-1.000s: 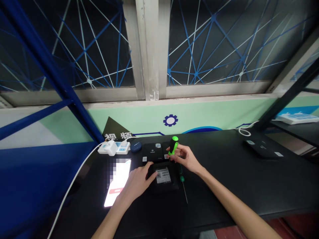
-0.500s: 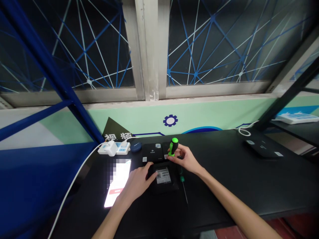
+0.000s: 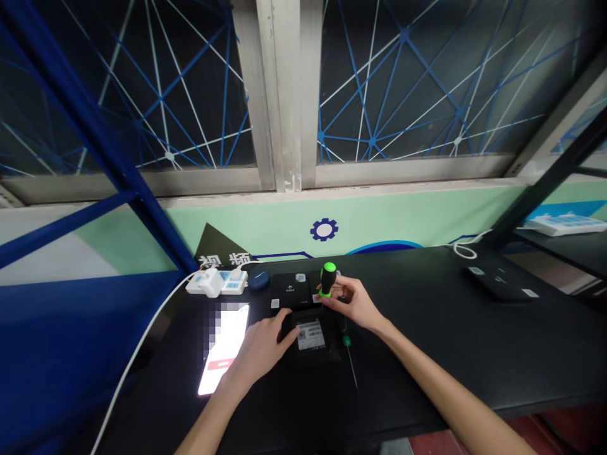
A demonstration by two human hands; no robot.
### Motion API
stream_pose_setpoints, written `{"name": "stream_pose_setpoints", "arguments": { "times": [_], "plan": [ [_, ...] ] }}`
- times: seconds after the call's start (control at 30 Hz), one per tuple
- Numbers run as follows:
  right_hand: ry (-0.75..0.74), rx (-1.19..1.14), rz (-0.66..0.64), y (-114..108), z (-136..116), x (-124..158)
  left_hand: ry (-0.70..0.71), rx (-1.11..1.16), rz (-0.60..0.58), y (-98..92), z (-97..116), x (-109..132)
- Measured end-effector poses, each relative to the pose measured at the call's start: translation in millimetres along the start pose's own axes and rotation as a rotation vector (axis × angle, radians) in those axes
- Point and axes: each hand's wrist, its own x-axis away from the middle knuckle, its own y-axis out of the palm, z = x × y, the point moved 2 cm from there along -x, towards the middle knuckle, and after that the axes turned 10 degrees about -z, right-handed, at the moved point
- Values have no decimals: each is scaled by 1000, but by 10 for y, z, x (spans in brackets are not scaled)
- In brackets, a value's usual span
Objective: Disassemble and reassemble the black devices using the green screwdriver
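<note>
Two hands work near the far edge of the black desk (image 3: 427,354), left of its middle, as I watch from my remote seat. The left hand (image 3: 258,349) rests on a black rectangular case (image 3: 315,354) with a white printed label (image 3: 310,334), its fingers loosely extended over the case's left side, pressing on it but closed around nothing. The right hand (image 3: 353,302) is half closed, pinching the green-and-black handle of a screwdriver (image 3: 327,277) upright between thumb and fingers, just above the case's far edge. To do this well, I judge the left hand should bear down enough to pin the case on the smooth desk, while the right hand should hold the handle square to the work, since a tilted tool could slip. A thin screwdriver (image 3: 348,341) lies just right of the case, its shaft pointing toward the desk's near edge. Behind the case sits a similar black unit (image 3: 290,291); I cannot tell whether the two touch. The right hand hides the held screwdriver's shaft and tip, so I cannot see what the tip meets. The thin tool's dark handle fades into the desk, the label text is too small to read, and the screen of the glowing phone (image 3: 222,349) beside the left hand is partly blurred out.
</note>
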Motion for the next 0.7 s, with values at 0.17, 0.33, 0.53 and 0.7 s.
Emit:
{"name": "stream_pose_setpoints", "arguments": {
  "times": [0.17,0.33,0.53,0.7],
  "plan": [
    [3,-21,-10,13,53,-5,9,14,4,-4,6,-2],
    [-29,-38,-71,-18,71,25,2,3,2,8,-9,-5],
    [-20,-24,-74,-16,59,24,-6,-1,1,8,-10,-4],
    [-8,30,-5,10,96,6,-3,4,1,6,-7,-3]
  ]
}}
